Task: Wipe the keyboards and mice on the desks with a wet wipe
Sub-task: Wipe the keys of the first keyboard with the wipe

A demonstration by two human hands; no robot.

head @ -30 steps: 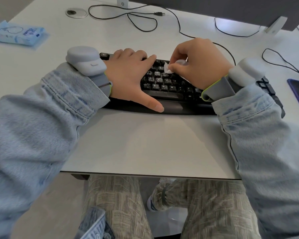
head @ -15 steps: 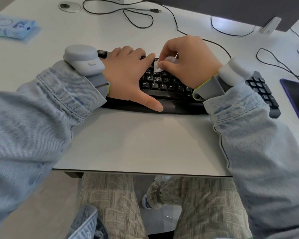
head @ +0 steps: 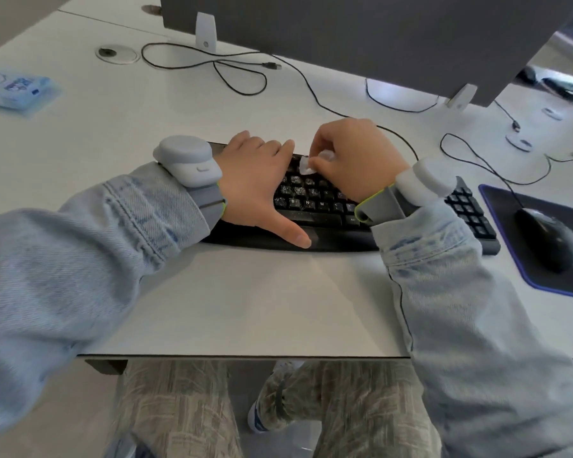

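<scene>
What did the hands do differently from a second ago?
Very little. The right hand slid the pinched wet wipe slightly left along the keyboard, toward the left hand. That hand stays flat on the keys, thumb out. The mouse now shows only because the camera tilted.

The keyboard (head: 315, 206) lies at the desk's (head: 245, 309) centre. At its 3 o'clock a mouse (head: 548, 242) sits on a mouse pad (head: 510, 206). A wipes packet (head: 14, 90) lies at 10 o'clock, cables (head: 232, 71) at 12, before the partition (head: 377, 38).
</scene>
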